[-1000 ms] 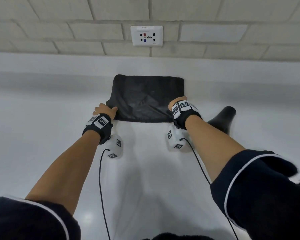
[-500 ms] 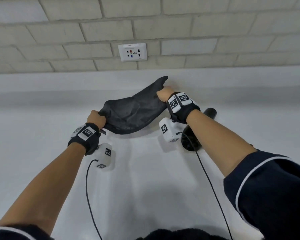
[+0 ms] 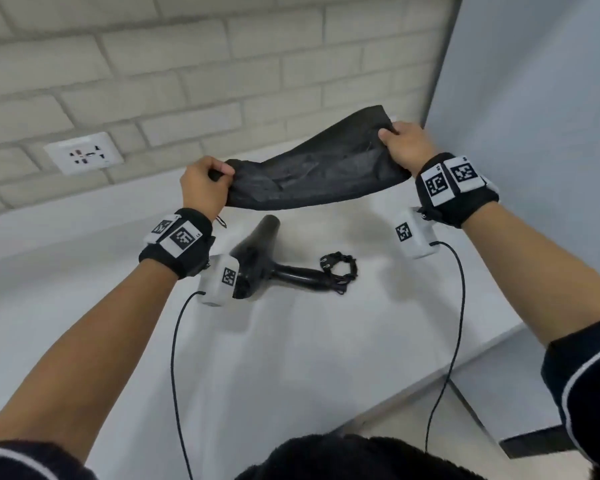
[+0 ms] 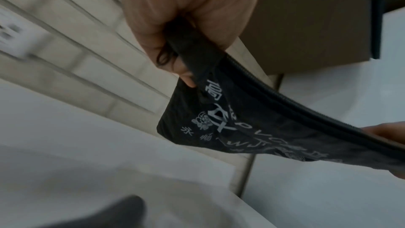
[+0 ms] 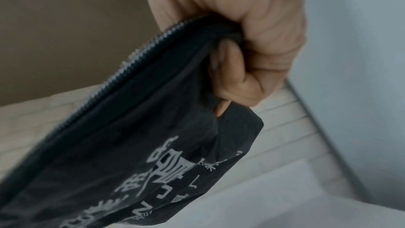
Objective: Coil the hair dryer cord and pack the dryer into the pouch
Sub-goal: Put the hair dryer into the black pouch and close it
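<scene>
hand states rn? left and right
Left hand: closed, gripping one end of the pouch.
Right hand: closed, gripping the pouch's other end.

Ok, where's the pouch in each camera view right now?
Head: pouch held up at centre, between left hand and right hand.
Left wrist: centre to lower right, white print showing.
Right wrist: lower left.
Shared landmark: brick wall.

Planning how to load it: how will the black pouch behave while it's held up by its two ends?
Probably floppy: the pouch sags and creases between the left hand and right hand. Likely light, since pinched corners carry it. Its mouth may not stay open by itself.
</scene>
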`<act>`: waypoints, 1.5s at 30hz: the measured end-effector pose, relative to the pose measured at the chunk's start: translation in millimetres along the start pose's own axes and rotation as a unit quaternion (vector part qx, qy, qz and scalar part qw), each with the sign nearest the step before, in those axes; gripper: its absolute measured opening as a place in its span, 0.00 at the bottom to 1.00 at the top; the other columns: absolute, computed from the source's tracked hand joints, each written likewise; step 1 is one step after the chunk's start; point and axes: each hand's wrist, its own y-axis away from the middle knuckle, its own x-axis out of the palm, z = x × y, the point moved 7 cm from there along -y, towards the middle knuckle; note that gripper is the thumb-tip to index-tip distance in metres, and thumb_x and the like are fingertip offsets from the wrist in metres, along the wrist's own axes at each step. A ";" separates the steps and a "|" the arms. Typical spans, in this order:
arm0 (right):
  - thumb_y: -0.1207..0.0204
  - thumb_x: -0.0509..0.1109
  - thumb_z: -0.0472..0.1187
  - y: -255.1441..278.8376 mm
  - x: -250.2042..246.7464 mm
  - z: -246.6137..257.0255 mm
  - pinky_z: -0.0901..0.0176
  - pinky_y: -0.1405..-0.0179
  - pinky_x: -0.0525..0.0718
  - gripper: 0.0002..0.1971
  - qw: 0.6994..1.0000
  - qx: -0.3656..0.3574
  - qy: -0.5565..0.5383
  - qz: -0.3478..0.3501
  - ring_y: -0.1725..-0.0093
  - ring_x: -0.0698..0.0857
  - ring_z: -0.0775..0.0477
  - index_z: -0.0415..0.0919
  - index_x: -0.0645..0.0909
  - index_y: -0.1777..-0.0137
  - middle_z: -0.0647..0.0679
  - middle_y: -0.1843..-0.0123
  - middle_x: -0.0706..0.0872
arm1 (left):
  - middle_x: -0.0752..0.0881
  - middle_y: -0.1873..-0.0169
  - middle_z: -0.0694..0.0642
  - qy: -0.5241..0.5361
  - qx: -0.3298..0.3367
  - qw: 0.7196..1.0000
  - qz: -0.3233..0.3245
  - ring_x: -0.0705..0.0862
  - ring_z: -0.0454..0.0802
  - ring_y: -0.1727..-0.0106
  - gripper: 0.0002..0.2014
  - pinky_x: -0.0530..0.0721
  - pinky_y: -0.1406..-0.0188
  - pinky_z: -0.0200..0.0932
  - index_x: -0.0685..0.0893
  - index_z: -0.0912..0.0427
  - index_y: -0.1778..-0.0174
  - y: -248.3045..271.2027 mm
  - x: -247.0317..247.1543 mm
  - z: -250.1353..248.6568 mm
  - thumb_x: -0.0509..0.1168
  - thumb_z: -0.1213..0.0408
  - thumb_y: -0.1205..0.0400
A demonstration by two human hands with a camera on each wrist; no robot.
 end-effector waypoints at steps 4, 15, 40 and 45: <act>0.17 0.55 0.40 16.0 -68.0 -92.6 0.56 0.45 0.72 0.16 0.994 0.080 0.030 -0.063 0.35 0.78 0.34 0.30 0.79 0.41 0.33 0.38 0.82 | 0.87 0.48 0.63 0.021 0.002 0.992 0.121 0.85 0.60 0.50 0.11 0.85 0.46 0.44 0.86 0.67 0.47 7.8 106.6 -34.8 0.62 0.74 0.22; 0.27 0.73 0.38 57.3 -59.2 -260.2 0.41 0.40 0.81 0.39 0.948 0.309 -0.011 0.076 0.30 0.76 0.34 0.37 0.56 0.20 0.39 0.26 0.72 | 0.80 0.56 0.61 0.019 -0.187 0.895 0.405 0.80 0.50 0.67 0.10 0.85 0.78 0.34 0.73 0.63 0.48 69.5 264.1 -4.5 0.50 0.78 0.19; 0.31 0.69 0.30 66.4 86.4 -135.4 0.58 0.53 0.80 0.14 0.990 0.045 -0.022 0.130 0.63 0.79 0.50 0.40 0.83 0.46 0.52 0.70 0.78 | 0.81 0.59 0.59 0.136 -0.249 0.887 0.366 0.79 0.49 0.63 0.18 0.78 0.63 0.38 0.78 0.66 0.39 102.7 247.2 -5.9 0.68 0.78 0.26; 0.31 0.72 0.37 65.3 85.7 -136.0 0.56 0.50 0.78 0.10 0.992 0.019 0.077 0.097 0.54 0.78 0.44 0.43 0.83 0.49 0.45 0.54 0.76 | 0.80 0.64 0.63 0.056 -0.168 0.907 0.383 0.78 0.57 0.63 0.11 0.78 0.60 0.48 0.78 0.58 0.66 101.2 247.9 -14.1 0.60 0.79 0.26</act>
